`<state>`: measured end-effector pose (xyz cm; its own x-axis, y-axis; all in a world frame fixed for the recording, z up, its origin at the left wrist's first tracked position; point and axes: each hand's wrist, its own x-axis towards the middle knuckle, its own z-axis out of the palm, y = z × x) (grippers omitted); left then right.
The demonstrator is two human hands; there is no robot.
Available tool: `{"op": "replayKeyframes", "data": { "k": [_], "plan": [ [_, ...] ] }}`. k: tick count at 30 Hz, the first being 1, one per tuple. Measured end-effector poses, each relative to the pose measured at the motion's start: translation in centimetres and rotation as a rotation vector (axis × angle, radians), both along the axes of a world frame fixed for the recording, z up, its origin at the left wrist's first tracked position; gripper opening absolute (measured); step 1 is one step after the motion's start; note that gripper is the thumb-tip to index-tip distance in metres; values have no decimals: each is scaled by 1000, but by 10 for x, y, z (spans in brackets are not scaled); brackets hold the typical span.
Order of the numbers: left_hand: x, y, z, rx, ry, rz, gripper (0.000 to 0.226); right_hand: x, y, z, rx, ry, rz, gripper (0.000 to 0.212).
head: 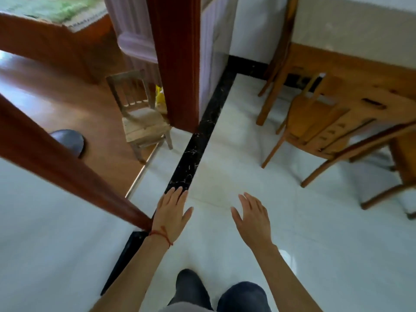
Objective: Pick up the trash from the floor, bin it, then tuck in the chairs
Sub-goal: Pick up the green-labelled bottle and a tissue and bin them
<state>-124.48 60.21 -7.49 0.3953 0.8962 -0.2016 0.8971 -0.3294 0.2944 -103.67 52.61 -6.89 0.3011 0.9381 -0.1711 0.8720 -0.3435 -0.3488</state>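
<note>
My left hand [172,212] and my right hand [252,216] are held out in front of me over the white tiled floor, palms down, fingers straight, holding nothing. A wooden chair [315,124] stands to the right, partly under a wooden table [360,86]. A second chair [382,163] shows at the far right, cut off by the frame edge. A small low wooden chair [141,122] stands in the doorway ahead on the left. Something yellow [160,97] lies behind the small chair, too blurred to name.
A red-brown door frame [177,64] rises ahead, and another red-brown post [67,167] slants across the left. A black marble strip [193,149] runs along the floor. A dark round object [67,141] sits on the brown wooden floor at left.
</note>
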Motion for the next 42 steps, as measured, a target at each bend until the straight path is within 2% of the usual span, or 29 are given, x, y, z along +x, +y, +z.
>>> {"op": "replayKeyframes", "data": {
  "k": [3,8,10,13,19,23,28,34,37,42],
  "plan": [
    [44,-5,2,14,-55,-122,64,31,-30,3,-15,7,-121,52],
    [118,-25,5,34,-49,-322,67,79,-88,7,27,15,-334,67],
    [145,-36,6,39,-72,-378,79,96,-113,10,38,16,-401,69],
    [188,-56,7,38,-105,-474,84,123,-149,11,7,34,-498,51],
    [269,-107,9,39,-141,-676,77,165,-224,6,31,43,-724,48],
    [316,-145,3,23,-111,-839,72,181,-272,4,40,63,-888,69],
    [374,-185,5,49,-42,-1099,65,193,-324,-1,45,54,-1124,47],
    [436,-222,-4,52,-69,-1375,57,189,-368,-9,-3,65,-1384,48],
    [461,-237,-8,41,-67,-1514,55,182,-378,-15,26,29,-1547,42],
    [497,-258,-13,42,-116,-1690,53,184,-379,-16,60,9,-1744,43]
  ]
}}
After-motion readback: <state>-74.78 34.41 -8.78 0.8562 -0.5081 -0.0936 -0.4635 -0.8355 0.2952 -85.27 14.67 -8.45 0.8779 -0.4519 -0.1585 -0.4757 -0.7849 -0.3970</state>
